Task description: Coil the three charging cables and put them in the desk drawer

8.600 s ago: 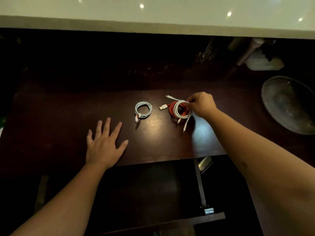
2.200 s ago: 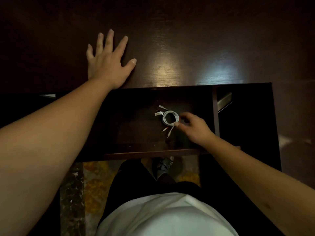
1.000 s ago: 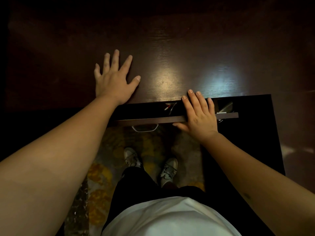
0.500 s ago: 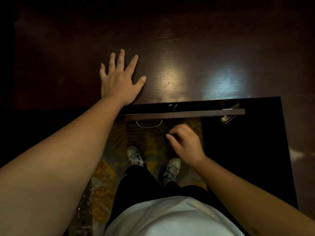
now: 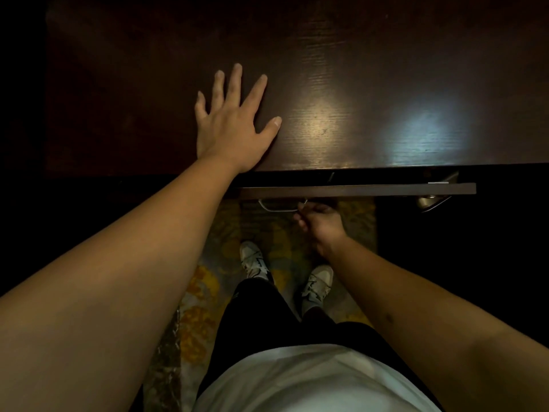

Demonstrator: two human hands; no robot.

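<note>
The dark wooden desk (image 5: 371, 84) fills the upper view. Its drawer (image 5: 386, 189) is pushed almost fully in, and only a narrow dark gap shows behind the drawer front. The charging cables are hidden inside it. My left hand (image 5: 234, 126) rests flat on the desk top near its front edge, fingers spread. My right hand (image 5: 319, 223) is below the drawer front with its fingers curled round the right end of the metal drawer handle (image 5: 276, 206).
A silver metal fitting (image 5: 432, 200) sticks out beside the drawer's right end. Below the desk edge are a patterned yellow carpet (image 5: 205, 316) and my two light shoes (image 5: 252, 260). Dark areas flank the drawer on both sides.
The coiled cables went from the desk top into the drawer. My right hand pushed the drawer nearly shut, dropped below its front, and now reaches up to the handle. The left hand stayed flat.
</note>
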